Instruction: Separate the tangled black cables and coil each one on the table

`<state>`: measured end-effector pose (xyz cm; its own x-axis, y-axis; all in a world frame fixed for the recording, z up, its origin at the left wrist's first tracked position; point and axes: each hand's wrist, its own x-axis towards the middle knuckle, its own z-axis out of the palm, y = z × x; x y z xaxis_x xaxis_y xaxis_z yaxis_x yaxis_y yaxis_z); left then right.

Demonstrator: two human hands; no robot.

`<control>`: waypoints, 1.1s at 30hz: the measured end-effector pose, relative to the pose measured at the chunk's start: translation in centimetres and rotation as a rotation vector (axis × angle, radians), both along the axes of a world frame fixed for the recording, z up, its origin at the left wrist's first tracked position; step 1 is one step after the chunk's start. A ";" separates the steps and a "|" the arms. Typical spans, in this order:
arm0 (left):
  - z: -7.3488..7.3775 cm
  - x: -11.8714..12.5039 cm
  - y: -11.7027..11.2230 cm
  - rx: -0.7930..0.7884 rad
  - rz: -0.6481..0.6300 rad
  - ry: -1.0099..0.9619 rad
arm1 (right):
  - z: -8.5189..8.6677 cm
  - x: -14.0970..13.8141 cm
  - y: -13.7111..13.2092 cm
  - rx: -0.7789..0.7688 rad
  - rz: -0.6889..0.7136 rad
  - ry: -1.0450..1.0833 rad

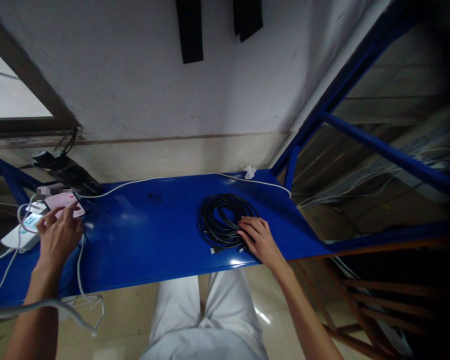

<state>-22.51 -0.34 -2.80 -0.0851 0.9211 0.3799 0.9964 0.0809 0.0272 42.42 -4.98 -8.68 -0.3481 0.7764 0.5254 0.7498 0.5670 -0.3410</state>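
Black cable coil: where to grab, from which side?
Probably the right side of the black cable coil, coming from above and right, where the right grip rests. It lies flat with an open middle, so the grip could close around the bundle. No tie is visible, so gather every turn; the plugs at the near edge look like poor handles.

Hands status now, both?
Left hand: open, fingers over the phone; contact unclear.
Right hand: open, resting on the coiled black cable.
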 end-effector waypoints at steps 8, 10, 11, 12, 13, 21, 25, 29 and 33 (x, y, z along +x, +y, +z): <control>-0.5 -0.6 1.4 -0.014 0.040 0.092 | 0.4 -0.2 0.0 0.014 0.004 -0.001; -0.3 -0.2 1.1 -0.020 0.038 0.071 | 0.5 -0.3 0.0 0.021 0.002 0.000; -0.2 0.1 0.9 -0.020 0.040 0.067 | 0.6 -0.3 0.0 0.022 0.001 -0.001; -0.2 0.3 0.8 -0.020 0.049 0.071 | 0.6 -0.3 0.0 0.021 0.002 -0.001; -0.2 0.6 0.6 -0.024 0.064 0.079 | 0.7 -0.3 0.0 0.021 0.004 -0.001; -0.8 1.9 -1.1 -0.030 0.096 0.023 | -0.1 0.0 0.0 0.028 0.004 0.010; -1.9 5.1 -2.0 -0.026 -0.014 -0.121 | 0.0 0.0 0.0 0.064 -0.022 0.053; -3.2 8.9 -2.5 -0.059 -0.118 -0.205 | 2.2 -0.3 0.1 0.132 -0.053 0.057; -3.9 10.8 -2.5 -0.080 -0.178 -0.248 | 6.9 -0.9 0.5 0.218 -0.034 0.022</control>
